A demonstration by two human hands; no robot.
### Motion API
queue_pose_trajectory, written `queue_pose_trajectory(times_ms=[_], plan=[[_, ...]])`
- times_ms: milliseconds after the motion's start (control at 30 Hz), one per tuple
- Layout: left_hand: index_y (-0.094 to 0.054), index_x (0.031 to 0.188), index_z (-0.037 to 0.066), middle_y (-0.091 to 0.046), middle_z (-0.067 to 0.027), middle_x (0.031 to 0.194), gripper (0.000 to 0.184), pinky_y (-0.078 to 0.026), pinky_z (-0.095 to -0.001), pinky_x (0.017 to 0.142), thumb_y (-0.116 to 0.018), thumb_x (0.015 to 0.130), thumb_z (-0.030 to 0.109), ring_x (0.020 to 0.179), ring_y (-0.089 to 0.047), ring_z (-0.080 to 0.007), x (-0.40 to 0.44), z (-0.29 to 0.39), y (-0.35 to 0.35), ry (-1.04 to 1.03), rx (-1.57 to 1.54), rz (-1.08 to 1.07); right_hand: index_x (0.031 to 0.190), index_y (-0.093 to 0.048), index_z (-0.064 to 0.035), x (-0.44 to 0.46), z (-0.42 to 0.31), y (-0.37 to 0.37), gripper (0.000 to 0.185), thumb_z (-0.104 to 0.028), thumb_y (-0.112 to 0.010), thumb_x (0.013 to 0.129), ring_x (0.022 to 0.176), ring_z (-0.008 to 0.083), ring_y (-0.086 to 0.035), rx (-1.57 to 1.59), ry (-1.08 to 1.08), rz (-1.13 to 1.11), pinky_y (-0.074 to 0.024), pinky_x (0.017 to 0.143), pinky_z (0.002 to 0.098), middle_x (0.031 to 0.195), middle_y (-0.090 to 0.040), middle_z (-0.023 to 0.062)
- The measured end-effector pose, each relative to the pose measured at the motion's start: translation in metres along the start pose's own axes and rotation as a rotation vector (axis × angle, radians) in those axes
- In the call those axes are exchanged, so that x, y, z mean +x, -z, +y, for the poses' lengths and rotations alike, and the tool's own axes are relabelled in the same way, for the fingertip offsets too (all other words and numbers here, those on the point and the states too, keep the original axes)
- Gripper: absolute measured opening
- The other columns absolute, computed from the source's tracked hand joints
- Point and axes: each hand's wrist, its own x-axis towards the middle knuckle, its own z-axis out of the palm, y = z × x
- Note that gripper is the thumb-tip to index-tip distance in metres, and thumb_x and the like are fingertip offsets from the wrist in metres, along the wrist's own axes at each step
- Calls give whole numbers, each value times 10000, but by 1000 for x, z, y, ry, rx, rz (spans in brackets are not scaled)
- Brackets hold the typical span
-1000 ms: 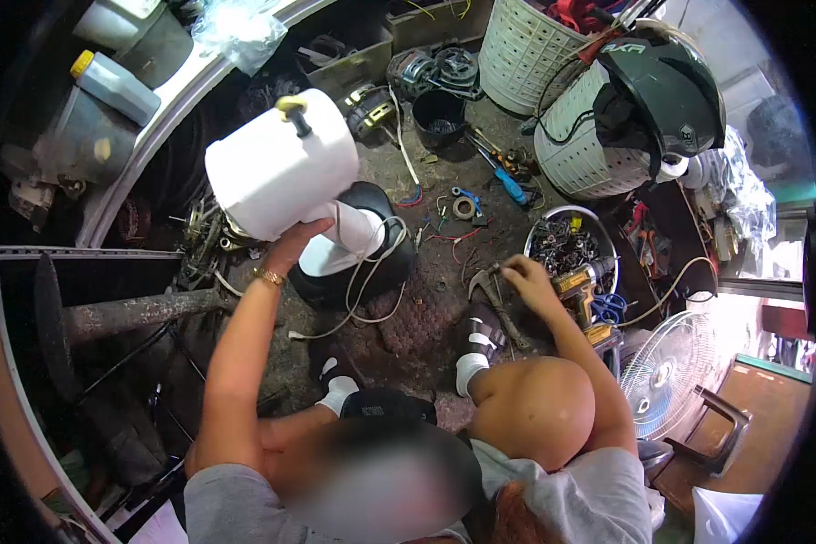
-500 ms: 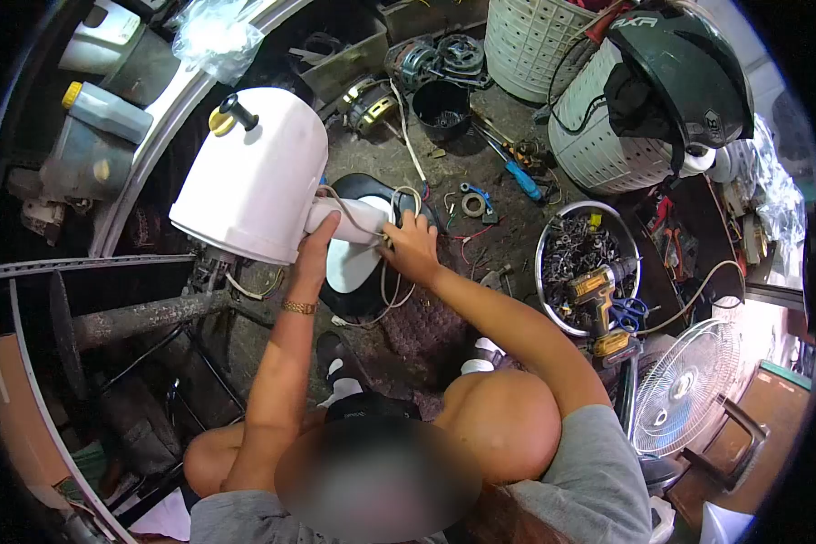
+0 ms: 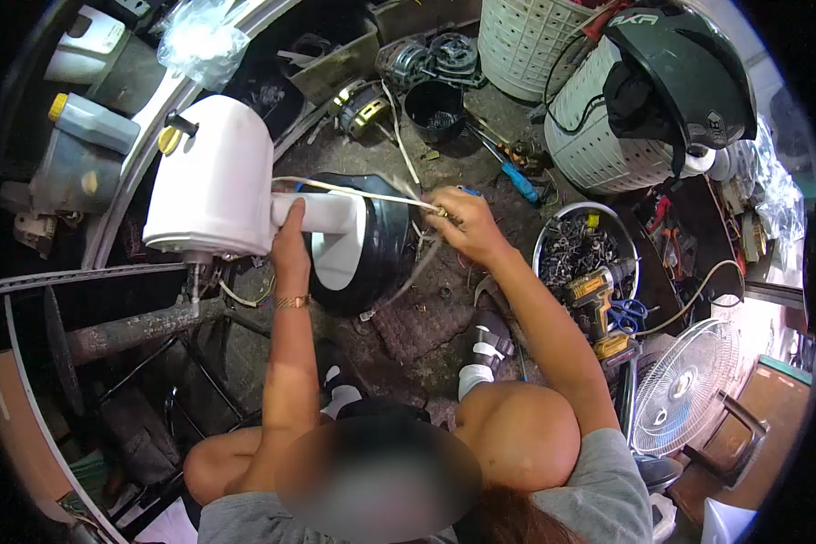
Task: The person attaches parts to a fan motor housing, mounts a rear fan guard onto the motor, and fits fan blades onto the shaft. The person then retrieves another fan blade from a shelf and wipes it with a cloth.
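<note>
Holding the white neck (image 3: 328,215) in the left hand (image 3: 289,249), apparently closed round it from below, between the white casing (image 3: 213,172) and the black base (image 3: 386,245). Pinching the pale cord (image 3: 354,191) in the right hand (image 3: 470,227), curled narrow, just right of the base.

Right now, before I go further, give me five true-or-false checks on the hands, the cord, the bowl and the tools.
1. The left hand grips the white neck. True.
2. The right hand holds the drill. False: the right hand holds the cord.
3. The bowl holds small parts. True.
4. The blue screwdriver lies in the bowl. False: the blue screwdriver lies on the floor.
5. The helmet sits on a white basket. True.
</note>
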Motion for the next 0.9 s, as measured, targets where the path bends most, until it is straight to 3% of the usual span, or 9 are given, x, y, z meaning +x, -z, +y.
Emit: queue_pose_trajectory(times_ms=[33,200,267,333,400,533,700,800,900], plan=[[-536,1113,12,-540,-60,1099,383,-419,-293,862,-668,759,80,993,-522,-160,-5,5,3,-105,-62,-71,817,-571,-79,2,-4,7,172,-229,-632,759,642,289,-566,-196,5,-30,-452,569,376,680,-537,110],[-492,1079,39,-541,-89,997,443,-447,-365,859,-624,657,8,961,-543,-222,-2,13,42,-109,-110,-338,788,-582,-106,22,-32,59,126,-217,-620,743,658,304,-576,-581,-153,-63,-433,547,389,665,-566,102],[-484,1070,41,-538,-98,980,467,-451,-384,857,-613,622,8,950,-547,-244,0,22,42,-140,-118,-415,819,-603,-95,34,-55,80,144,-195,-637,721,633,239,-589,-561,-201,-103,-431,544,351,702,-591,96],[-470,1094,40,-539,-115,986,528,-449,-397,863,-599,583,26,948,-546,-269,-4,32,40,-52,-172,-528,884,-602,-70,38,-74,96,193,-182,-643,732,593,162,-576,-99,-269,-284,-424,532,328,684,-604,60],[-458,1119,49,-544,-112,992,524,-444,-397,872,-592,613,27,954,-545,-251,1,30,45,20,-197,-503,953,-575,-9,31,-68,92,288,-223,-650,775,598,130,-534,462,-75,-434,-437,579,285,691,-584,14],[-464,1131,34,-554,-108,1016,484,-420,-374,904,-583,662,43,966,-541,-223,10,37,39,49,-244,-444,1037,-530,-34,38,-107,91,278,-225,-582,842,483,9,-379,777,-462,-524,-268,405,159,552,-408,-59],[-541,1032,18,-571,-60,981,312,-417,-334,891,-616,744,113,940,-548,-190,15,45,29,87,-313,-346,971,-574,-26,43,-105,68,229,-232,-542,876,486,14,-374,769,-440,-318,-282,418,179,585,-435,-56],[-564,1008,27,-572,-44,969,271,-424,-327,867,-636,764,121,928,-548,-160,17,34,20,47,-333,-280,999,-572,-19,28,-93,48,256,-248,-499,910,486,35,-382,668,-421,-421,-325,414,239,607,-472,-40],[-542,1067,15,-559,-57,1039,349,-438,-317,832,-672,753,92,934,-545,-161,29,0,17,23,-227,-90,1084,-517,-36,-8,-93,26,255,-227,-458,926,468,36,-329,975,-595,-680,-290,412,214,567,-363,-55]])
